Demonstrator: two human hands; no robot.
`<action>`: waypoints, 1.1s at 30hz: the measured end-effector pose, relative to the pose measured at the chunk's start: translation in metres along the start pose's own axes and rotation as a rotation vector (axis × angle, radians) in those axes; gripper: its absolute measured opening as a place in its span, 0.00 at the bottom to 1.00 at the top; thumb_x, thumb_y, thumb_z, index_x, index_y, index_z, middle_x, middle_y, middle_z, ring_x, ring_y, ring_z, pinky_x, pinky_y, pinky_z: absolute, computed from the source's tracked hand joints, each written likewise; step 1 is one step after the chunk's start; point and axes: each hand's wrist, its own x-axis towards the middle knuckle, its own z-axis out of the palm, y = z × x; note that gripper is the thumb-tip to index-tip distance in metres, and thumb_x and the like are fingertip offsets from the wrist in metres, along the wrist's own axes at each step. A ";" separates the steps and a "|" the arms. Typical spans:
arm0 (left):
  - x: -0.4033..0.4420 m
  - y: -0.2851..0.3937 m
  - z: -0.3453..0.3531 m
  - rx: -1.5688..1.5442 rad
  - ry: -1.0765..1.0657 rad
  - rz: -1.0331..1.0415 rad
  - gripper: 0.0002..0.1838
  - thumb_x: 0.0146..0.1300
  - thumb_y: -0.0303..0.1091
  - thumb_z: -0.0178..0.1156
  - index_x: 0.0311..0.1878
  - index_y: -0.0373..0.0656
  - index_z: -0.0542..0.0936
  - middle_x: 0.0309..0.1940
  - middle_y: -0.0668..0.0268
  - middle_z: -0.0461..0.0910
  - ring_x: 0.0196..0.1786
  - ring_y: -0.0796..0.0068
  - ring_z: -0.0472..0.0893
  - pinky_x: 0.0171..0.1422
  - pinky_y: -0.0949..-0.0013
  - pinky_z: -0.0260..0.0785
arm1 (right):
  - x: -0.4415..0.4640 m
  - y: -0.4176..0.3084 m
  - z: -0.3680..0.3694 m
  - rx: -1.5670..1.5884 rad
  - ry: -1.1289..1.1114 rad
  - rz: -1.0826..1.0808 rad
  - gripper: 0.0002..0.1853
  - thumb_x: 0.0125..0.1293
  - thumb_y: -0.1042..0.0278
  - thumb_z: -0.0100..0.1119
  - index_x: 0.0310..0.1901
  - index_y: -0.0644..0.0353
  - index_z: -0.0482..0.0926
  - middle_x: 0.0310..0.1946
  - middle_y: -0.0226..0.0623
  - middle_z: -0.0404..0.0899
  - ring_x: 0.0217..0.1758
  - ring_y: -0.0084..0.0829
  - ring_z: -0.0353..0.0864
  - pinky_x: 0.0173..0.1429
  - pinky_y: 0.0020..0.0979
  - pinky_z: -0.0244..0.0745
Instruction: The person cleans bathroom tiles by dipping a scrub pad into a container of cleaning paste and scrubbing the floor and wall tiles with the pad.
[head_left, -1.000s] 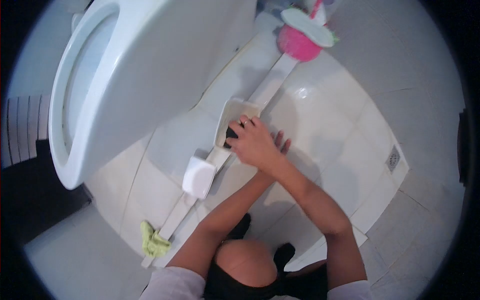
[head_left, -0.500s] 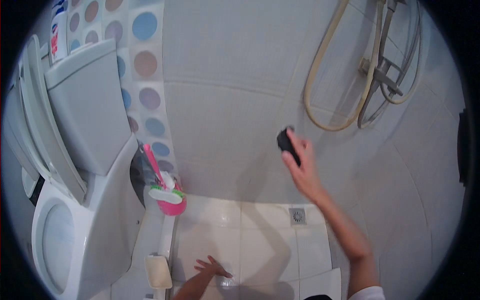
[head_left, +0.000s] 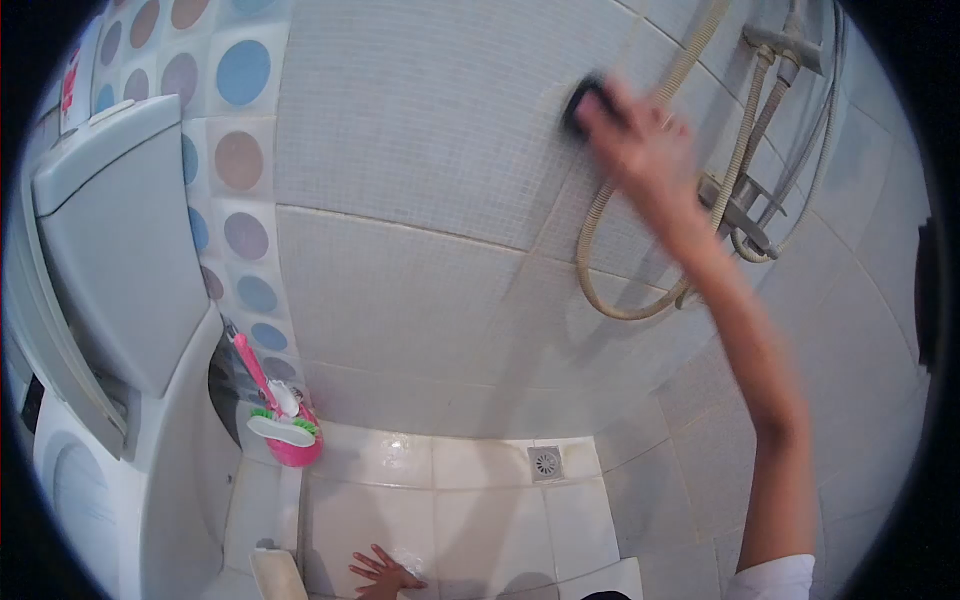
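My right hand (head_left: 655, 150) is wrapped round a black oval scrub brush (head_left: 588, 108), both smeared by motion. The brush is at the tiled wall (head_left: 420, 120), just left of the shower hose; its underside is hidden. Down at the bottom, my left hand (head_left: 387, 577) has its fingers spread above the pale floor tiles (head_left: 380, 515) and holds nothing. Whether it touches the floor I cannot tell.
A beige shower hose (head_left: 588, 265) loops beside my right forearm, below a metal mixer tap (head_left: 740, 215). On the left stand a white toilet (head_left: 185, 480) and a pink holder (head_left: 295, 452) with brushes. A floor drain (head_left: 545, 462) lies by the wall.
My right hand has moved up the wall with the scrub brush, to beside the hose. The view has shifted up and right. My left hand sits lower in the picture, still spread.
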 end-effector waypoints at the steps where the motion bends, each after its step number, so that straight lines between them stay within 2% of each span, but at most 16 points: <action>1: 0.000 0.001 0.000 -0.082 0.013 -0.016 0.91 0.22 0.66 0.79 0.63 0.46 0.07 0.60 0.37 -0.02 0.63 0.33 0.03 0.62 0.19 0.17 | 0.031 0.016 -0.005 -0.139 0.082 0.078 0.15 0.58 0.66 0.61 0.49 0.49 0.79 0.59 0.32 0.71 0.53 0.39 0.74 0.55 0.46 0.69; 3: -0.005 -0.001 -0.005 -0.166 0.025 -0.031 0.92 0.21 0.65 0.80 0.63 0.47 0.07 0.60 0.38 -0.03 0.63 0.35 0.02 0.62 0.19 0.18 | 0.051 0.017 0.007 -0.182 0.109 0.115 0.17 0.59 0.68 0.60 0.51 0.55 0.78 0.60 0.32 0.71 0.61 0.41 0.71 0.63 0.48 0.66; 5: -0.019 -0.004 -0.016 -0.198 -0.046 0.018 0.92 0.21 0.65 0.79 0.62 0.48 0.06 0.61 0.39 -0.02 0.64 0.37 0.02 0.62 0.19 0.19 | 0.046 -0.017 0.035 0.282 0.259 0.208 0.20 0.59 0.69 0.60 0.55 0.61 0.76 0.62 0.34 0.71 0.68 0.42 0.65 0.69 0.46 0.62; 9: -0.002 -0.006 0.004 -0.221 0.026 -0.002 0.92 0.20 0.65 0.80 0.62 0.50 0.06 0.61 0.40 -0.03 0.64 0.38 0.02 0.63 0.19 0.21 | -0.031 -0.079 0.002 0.565 -0.193 -0.433 0.22 0.61 0.74 0.55 0.58 0.62 0.74 0.64 0.41 0.69 0.70 0.43 0.64 0.70 0.40 0.64; 12: 0.008 -0.002 0.006 -0.257 0.018 -0.019 0.92 0.20 0.66 0.79 0.63 0.52 0.06 0.61 0.40 -0.03 0.64 0.36 0.03 0.63 0.19 0.22 | -0.006 0.000 0.014 0.335 -0.063 -0.254 0.22 0.61 0.75 0.54 0.58 0.63 0.73 0.63 0.43 0.70 0.68 0.44 0.67 0.70 0.38 0.64; 14: 0.005 -0.005 0.006 -0.247 0.052 -0.008 0.91 0.20 0.65 0.79 0.64 0.53 0.07 0.61 0.41 -0.03 0.65 0.36 0.04 0.63 0.18 0.23 | 0.046 0.036 0.015 0.234 0.110 0.155 0.22 0.62 0.75 0.53 0.59 0.64 0.73 0.62 0.45 0.71 0.68 0.44 0.67 0.70 0.41 0.63; 17: 0.019 0.002 0.016 -0.226 0.068 -0.010 0.84 0.32 0.62 0.76 0.65 0.51 0.09 0.63 0.41 0.00 0.67 0.34 0.09 0.65 0.20 0.26 | 0.084 0.007 0.042 0.166 0.324 0.273 0.20 0.62 0.76 0.52 0.57 0.65 0.74 0.62 0.44 0.71 0.67 0.44 0.67 0.69 0.44 0.63; 20: -0.028 0.006 0.001 -0.181 0.069 0.007 0.74 0.48 0.56 0.72 0.67 0.48 0.12 0.66 0.40 0.05 0.71 0.32 0.16 0.68 0.23 0.31 | 0.051 -0.050 0.032 0.349 0.248 0.045 0.18 0.62 0.75 0.52 0.55 0.64 0.76 0.63 0.38 0.71 0.69 0.42 0.66 0.69 0.45 0.63; 22: -0.025 -0.004 -0.004 -0.209 0.074 0.008 0.84 0.32 0.60 0.76 0.66 0.51 0.10 0.65 0.42 0.03 0.69 0.37 0.11 0.66 0.22 0.27 | 0.022 -0.030 0.013 0.467 -0.051 -0.263 0.18 0.61 0.75 0.53 0.54 0.62 0.77 0.64 0.31 0.70 0.70 0.40 0.64 0.70 0.44 0.64; 23: -0.020 -0.006 -0.007 -0.250 0.077 0.010 0.93 0.15 0.63 0.81 0.65 0.54 0.08 0.64 0.44 0.01 0.68 0.42 0.06 0.65 0.21 0.24 | 0.017 -0.011 0.013 0.466 -0.053 -0.264 0.18 0.61 0.75 0.53 0.54 0.62 0.77 0.64 0.31 0.70 0.70 0.40 0.64 0.70 0.44 0.64; 25: 0.015 -0.005 0.017 -0.243 0.187 -0.002 0.93 0.16 0.63 0.81 0.64 0.54 0.07 0.65 0.45 0.00 0.68 0.42 0.06 0.65 0.21 0.23 | 0.021 0.026 0.020 0.311 -0.031 -0.215 0.18 0.60 0.75 0.53 0.53 0.61 0.78 0.65 0.28 0.69 0.71 0.38 0.63 0.70 0.43 0.64; 27: 0.007 -0.002 0.021 -0.236 0.297 -0.020 0.93 0.16 0.62 0.81 0.63 0.55 0.06 0.65 0.46 0.00 0.68 0.42 0.06 0.65 0.21 0.23 | 0.063 -0.001 0.024 0.225 0.023 -0.171 0.16 0.57 0.75 0.55 0.49 0.62 0.80 0.65 0.28 0.69 0.69 0.39 0.64 0.69 0.42 0.65; 29: -0.089 -0.001 -0.036 -0.214 0.078 0.060 0.75 0.46 0.57 0.73 0.68 0.53 0.12 0.67 0.42 0.06 0.71 0.34 0.16 0.68 0.24 0.33 | 0.110 -0.029 0.029 0.255 0.229 -0.040 0.15 0.56 0.75 0.56 0.46 0.64 0.82 0.63 0.29 0.71 0.67 0.41 0.66 0.68 0.41 0.66; 30: -0.062 0.002 -0.022 -0.219 0.084 0.060 0.75 0.46 0.57 0.73 0.68 0.53 0.12 0.67 0.42 0.06 0.71 0.34 0.16 0.68 0.24 0.33 | 0.113 -0.028 0.030 0.253 0.237 -0.040 0.15 0.56 0.75 0.56 0.46 0.64 0.82 0.63 0.29 0.71 0.67 0.41 0.66 0.68 0.41 0.66; 32: 0.009 -0.005 0.006 -0.248 0.100 -0.014 0.93 0.17 0.61 0.82 0.63 0.57 0.06 0.64 0.46 -0.01 0.68 0.42 0.05 0.64 0.20 0.22 | 0.115 -0.028 0.031 0.170 0.214 -0.114 0.15 0.56 0.75 0.56 0.46 0.64 0.81 0.61 0.32 0.72 0.64 0.43 0.68 0.66 0.40 0.67; 33: 0.004 -0.006 0.001 -0.242 0.095 -0.019 0.93 0.17 0.61 0.82 0.63 0.57 0.06 0.64 0.46 -0.01 0.68 0.42 0.05 0.64 0.20 0.22 | 0.100 -0.017 0.029 0.175 0.207 -0.111 0.15 0.56 0.75 0.56 0.46 0.64 0.81 0.61 0.32 0.72 0.64 0.43 0.68 0.66 0.40 0.67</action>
